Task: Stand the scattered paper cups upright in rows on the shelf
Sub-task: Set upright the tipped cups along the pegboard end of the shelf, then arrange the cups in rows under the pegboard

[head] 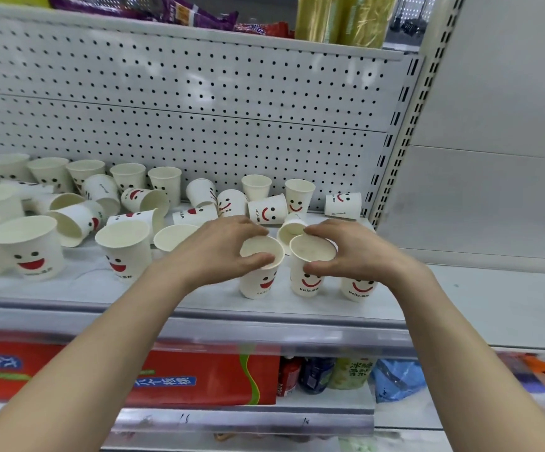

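Head view: I see both hands out over the front of the shelf (166,298), each on a paper cup. The left hand (225,249) holds the left-hand cup (259,282) by its rim, fingers (248,225) curled over the far edge and thumb on the near edge. That cup is mouth up near the shelf front, its red smile facing me. The right hand (352,252) grips the right-hand cup (307,278) the same way at the rim. It is also upright and sits just beside the first one; I cannot tell whether the two rims touch. A third cup (359,290) stands upright just to the right, partly hidden under the right wrist.

Just behind the hands a tipped cup (289,231) lies on its side with its mouth towards me. Further back lie more toppled cups (266,208), some across each other. A few back cups (256,187) stand upright against the pegboard panel (199,109). To the left, two front cups (127,252) stand upright near the shelf edge.

On the level below I can make out a red carton (199,376) and some bottles (316,375).
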`<control>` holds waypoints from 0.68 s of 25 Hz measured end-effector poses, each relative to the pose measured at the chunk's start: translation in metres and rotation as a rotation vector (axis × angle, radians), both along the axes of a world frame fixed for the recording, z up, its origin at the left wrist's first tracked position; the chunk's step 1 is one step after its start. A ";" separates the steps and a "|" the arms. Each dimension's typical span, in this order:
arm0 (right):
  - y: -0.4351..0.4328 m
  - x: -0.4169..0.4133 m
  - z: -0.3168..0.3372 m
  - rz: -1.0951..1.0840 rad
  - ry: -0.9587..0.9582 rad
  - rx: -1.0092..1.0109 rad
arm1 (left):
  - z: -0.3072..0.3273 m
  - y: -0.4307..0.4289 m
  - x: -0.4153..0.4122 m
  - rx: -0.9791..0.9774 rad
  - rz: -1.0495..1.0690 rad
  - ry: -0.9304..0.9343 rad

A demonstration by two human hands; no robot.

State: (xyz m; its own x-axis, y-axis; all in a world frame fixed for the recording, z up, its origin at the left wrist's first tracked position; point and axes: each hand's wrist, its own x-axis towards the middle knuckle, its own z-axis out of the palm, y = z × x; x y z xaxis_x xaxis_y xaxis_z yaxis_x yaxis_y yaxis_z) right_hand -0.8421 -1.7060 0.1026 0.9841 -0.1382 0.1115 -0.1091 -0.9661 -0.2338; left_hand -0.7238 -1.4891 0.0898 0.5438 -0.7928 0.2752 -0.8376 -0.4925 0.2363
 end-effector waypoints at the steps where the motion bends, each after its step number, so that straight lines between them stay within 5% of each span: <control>1: 0.000 0.001 0.000 -0.009 0.011 -0.003 | 0.000 -0.001 0.000 0.003 -0.013 -0.017; 12: 0.008 -0.002 0.002 -0.070 0.069 0.047 | -0.005 0.003 -0.001 0.048 -0.202 -0.011; 17: -0.009 0.015 0.025 -0.095 -0.195 0.091 | 0.006 0.009 0.018 -0.015 -0.142 0.027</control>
